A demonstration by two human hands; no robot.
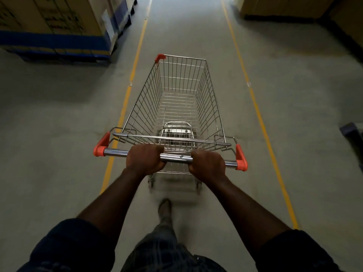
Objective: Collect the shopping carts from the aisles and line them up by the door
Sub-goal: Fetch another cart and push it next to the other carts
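Chrome wire makes up the shopping cart [177, 99], which sits in the middle of the frame with its basket running away toward the top. Its handle bar [176, 157] crosses the lower middle, capped at each end with an orange plastic end piece [101, 146]; a smaller orange corner guard [160, 57] marks the far left corner of the basket. Both hands hold the bar: the left hand [145, 159] has its fingers wrapped over the bar left of centre, and the right hand [208, 165] grips it right of centre, with a short stretch of bare metal between them. The cart stands on a grey concrete floor [59, 134] between two yellow painted lines [125, 103] that run up the frame. Stacked cardboard boxes [53, 22] with a blue band fill the upper left, and more brown boxes [284, 6] sit at the upper right. Below the cart, a blurred shape looks like the person's foot [165, 209], though the smear makes it hard to be sure. Dark sleeves [68, 246] frame the bottom corners.
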